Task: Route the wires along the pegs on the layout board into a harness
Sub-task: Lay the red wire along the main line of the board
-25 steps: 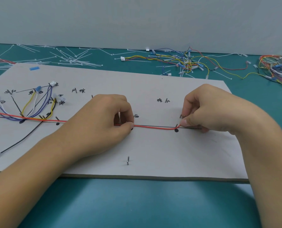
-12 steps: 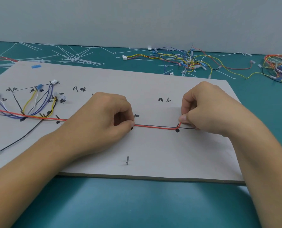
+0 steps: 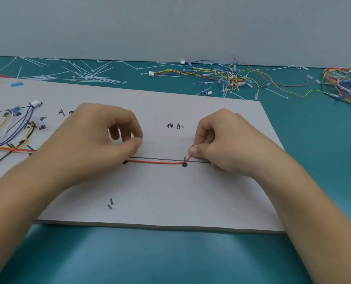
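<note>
Grey board (image 3: 191, 191): my right hand (image 3: 227, 144) pinches the red wire (image 3: 156, 162), now bent past the peg (image 3: 184, 159); left hand (image 3: 92, 140), curled empty, has let go

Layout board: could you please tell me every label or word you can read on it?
"棕红": handwritten in black on the layout board, near its middle.
Other handwritten labels at its left end, among the routed wires: too blurred to read.
One more label is partly hidden by the left hand.
</note>
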